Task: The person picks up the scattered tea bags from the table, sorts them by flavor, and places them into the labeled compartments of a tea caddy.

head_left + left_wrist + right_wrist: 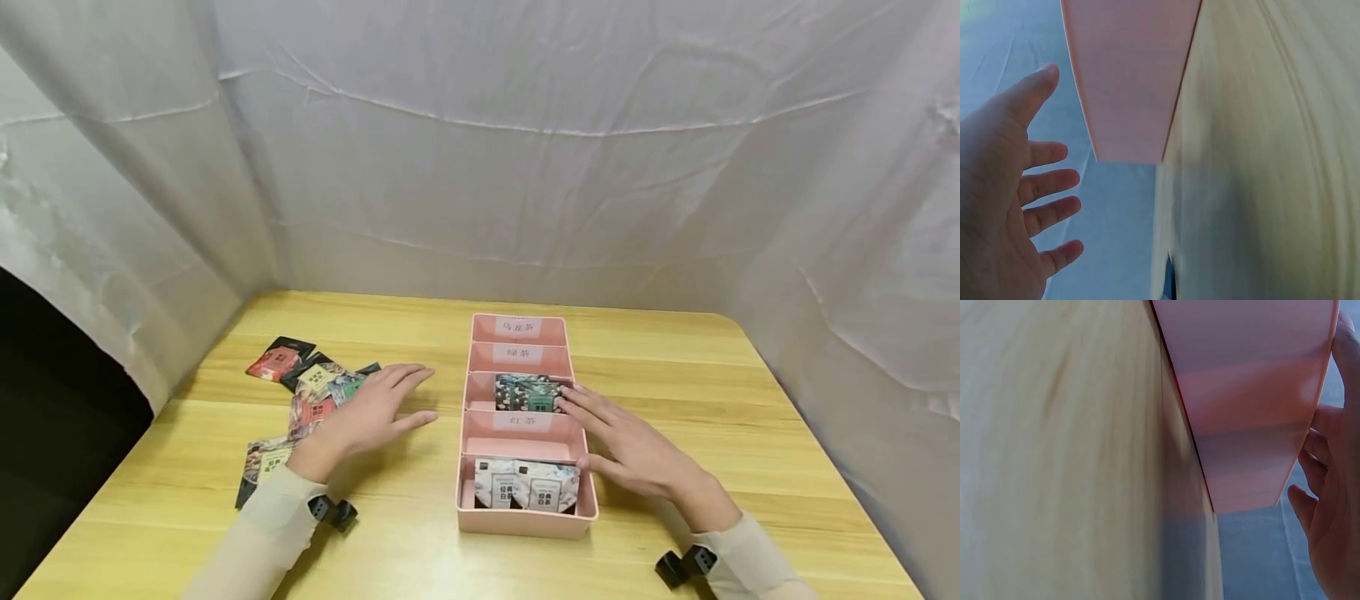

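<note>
Left hand (378, 412): above the bench (697, 367), between the loose sachets (315, 410) and the pink box (525, 523). Back of the hand faces up; we see fingers stretched out and apart, thumb well off them.

Right hand (630, 446): at the box's right rim. Fingers extended with a slight bend, thumb apart from them. Fingertips are by the middle compartment, thumb by the nearest one. We can't tell if the tips touch the dark green sachets (536, 396) in that middle slot. Both wrists carry a small black camera (332, 512).

Writing: two white sachets (546, 489) overlap in the nearest compartment; we read 经典白茶. The farthest inner label (519, 326) looks like 乌龙茶; the other two visible labels seem to include 茶, rest unsure. Loose sachets have red, yellow and green label patches, print too small for us. They overlap left of the left hand, one partly behind the sleeve (262, 517).

Room: box runs lengthwise away from us, five compartments, far end short of the bench's far edge, where pale cloth (487, 167) hangs. A strip of wood separates left hand and box. Right of the box, the bench runs wide to its right edge. The loose sachets lie toward the left edge.
</note>
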A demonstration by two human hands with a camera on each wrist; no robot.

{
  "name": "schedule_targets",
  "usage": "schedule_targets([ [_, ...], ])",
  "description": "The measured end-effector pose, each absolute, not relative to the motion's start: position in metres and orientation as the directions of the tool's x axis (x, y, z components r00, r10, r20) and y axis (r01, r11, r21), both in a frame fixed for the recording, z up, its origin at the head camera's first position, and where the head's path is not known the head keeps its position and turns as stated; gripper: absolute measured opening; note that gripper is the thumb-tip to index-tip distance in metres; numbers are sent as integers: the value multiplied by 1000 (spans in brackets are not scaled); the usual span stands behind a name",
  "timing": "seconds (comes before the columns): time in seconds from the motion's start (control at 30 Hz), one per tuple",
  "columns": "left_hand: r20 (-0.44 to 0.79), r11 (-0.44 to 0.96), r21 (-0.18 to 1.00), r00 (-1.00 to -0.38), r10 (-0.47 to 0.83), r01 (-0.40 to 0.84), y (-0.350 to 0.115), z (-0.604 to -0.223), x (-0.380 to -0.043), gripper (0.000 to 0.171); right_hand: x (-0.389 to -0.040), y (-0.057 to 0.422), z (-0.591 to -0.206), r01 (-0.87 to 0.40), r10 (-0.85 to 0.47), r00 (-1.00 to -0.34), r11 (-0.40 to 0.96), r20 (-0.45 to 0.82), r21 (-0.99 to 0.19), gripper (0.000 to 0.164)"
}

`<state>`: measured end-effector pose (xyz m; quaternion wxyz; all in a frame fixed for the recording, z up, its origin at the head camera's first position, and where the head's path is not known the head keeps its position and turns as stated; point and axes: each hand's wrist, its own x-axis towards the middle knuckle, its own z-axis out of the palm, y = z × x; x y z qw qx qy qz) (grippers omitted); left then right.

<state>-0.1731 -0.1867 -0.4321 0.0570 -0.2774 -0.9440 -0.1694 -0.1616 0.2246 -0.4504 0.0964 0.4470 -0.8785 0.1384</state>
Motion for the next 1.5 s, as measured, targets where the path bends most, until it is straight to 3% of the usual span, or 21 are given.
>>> schedule_targets([
  [0.4, 237, 814, 342, -881, 409, 470, -231, -448, -185, 68, -161, 225, -449, -796, -750, -606, 573, 266, -196, 76],
  [1.13, -6, 908, 341, -965, 262, 244, -281, -451, -193, 90, -161, 225, -451, -791, -737, -612, 574, 287, -212, 75],
  [1.5, 6, 923, 296, -967, 256, 246, -286, -455, -194, 81, -162, 226, -451, -794, -740, -607, 573, 290, -202, 74],
])
